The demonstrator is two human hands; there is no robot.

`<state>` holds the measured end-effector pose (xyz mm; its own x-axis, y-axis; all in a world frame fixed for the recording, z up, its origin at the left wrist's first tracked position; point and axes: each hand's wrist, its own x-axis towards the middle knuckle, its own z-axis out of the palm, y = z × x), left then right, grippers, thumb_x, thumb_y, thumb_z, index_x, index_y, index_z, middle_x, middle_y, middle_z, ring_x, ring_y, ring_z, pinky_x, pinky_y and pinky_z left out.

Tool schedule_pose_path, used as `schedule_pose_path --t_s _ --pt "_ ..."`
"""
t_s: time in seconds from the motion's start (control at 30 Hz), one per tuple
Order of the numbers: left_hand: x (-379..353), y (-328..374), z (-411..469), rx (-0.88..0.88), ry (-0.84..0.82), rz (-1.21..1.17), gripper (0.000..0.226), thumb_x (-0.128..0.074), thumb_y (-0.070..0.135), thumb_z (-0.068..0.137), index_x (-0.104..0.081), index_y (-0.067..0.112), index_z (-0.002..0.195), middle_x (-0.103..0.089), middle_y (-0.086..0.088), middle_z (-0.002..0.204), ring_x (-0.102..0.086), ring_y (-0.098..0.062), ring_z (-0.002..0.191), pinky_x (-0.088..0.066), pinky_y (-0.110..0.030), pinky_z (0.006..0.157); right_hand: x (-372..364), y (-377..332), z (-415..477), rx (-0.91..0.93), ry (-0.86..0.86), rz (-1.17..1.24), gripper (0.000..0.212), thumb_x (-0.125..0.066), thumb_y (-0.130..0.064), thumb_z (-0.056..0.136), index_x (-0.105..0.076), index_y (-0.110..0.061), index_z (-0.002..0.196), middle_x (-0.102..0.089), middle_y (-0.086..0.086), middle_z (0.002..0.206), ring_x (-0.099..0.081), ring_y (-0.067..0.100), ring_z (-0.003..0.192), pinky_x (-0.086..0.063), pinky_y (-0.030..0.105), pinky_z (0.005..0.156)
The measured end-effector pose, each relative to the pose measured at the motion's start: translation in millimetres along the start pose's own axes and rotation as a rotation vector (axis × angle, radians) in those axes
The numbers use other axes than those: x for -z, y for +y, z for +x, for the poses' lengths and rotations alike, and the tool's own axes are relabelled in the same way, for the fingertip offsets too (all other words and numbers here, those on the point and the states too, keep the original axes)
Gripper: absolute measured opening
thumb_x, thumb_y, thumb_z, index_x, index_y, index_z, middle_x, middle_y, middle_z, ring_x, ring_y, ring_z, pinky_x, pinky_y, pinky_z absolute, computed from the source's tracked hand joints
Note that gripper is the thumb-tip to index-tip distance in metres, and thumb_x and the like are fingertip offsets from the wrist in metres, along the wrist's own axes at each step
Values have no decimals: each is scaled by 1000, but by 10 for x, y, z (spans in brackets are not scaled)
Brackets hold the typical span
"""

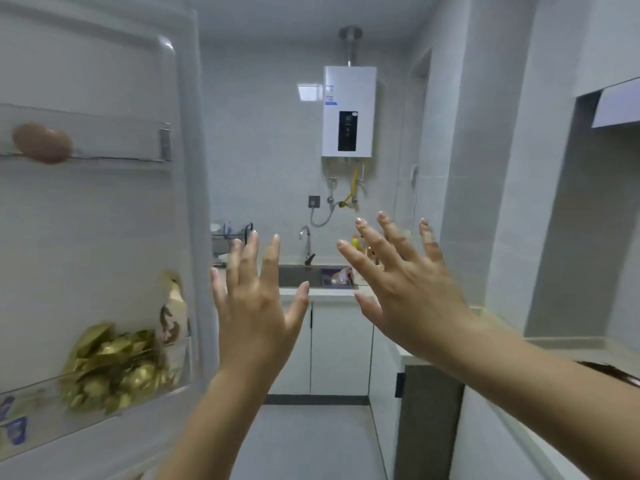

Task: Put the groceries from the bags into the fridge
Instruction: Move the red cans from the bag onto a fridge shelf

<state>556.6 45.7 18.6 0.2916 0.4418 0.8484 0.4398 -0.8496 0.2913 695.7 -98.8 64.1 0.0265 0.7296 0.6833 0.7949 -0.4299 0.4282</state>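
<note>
Both hands are raised with fingers spread and straight, holding nothing. The left hand (258, 306) is just right of the open fridge door (104, 220), at its edge, and the right hand (412, 289) is farther right of it, the two apart. On the door, the lower shelf (166, 393) holds a heap of gold-wrapped packets (114, 368), with a patterned pouch (173, 317) upright at the end nearest the door's edge. The upper door shelf (114, 133) carries a rounded pinkish item (43, 143), blurred, possibly an egg. Beyond the door, past the hands, a sink (298, 277) with a tap (306, 244) sits in a white counter (329, 292). A white water heater (349, 110) hangs on the tiled wall (263, 150) above.
</note>
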Motion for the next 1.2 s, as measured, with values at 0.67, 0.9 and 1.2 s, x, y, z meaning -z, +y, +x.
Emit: schedule_pose_path --t_s 0.67,0.9,1.2 --pt "-2933 3427 -521 -409 -490 -609 70 -47 52 90 -28 23 151 -21 -6 160 -9 -25 150 -12 -54 118 -433 2789 -2588 -912 -491 -266 68 -30 -51 100 9 -35 154 14 0 164 17 24 150 4 55 119" --pt "-3180 4568 -1221 -605 -678 -763 68 -53 49 90 -32 21 149 -25 -8 158 -14 -27 149 -17 -58 117 -40 3070 -3792 -1269 -540 -350 70 -39 -51 98 -5 -32 156 3 1 165 6 26 151 -2 52 120" --pt "-2740 5877 -2461 -887 -919 -966 69 -35 56 91 -22 24 151 -17 -3 161 -7 -23 150 -6 -53 118 740 3038 -5418 -1692 -570 -468 71 -45 -46 98 -7 -31 155 -4 2 164 -3 25 151 -12 48 120"
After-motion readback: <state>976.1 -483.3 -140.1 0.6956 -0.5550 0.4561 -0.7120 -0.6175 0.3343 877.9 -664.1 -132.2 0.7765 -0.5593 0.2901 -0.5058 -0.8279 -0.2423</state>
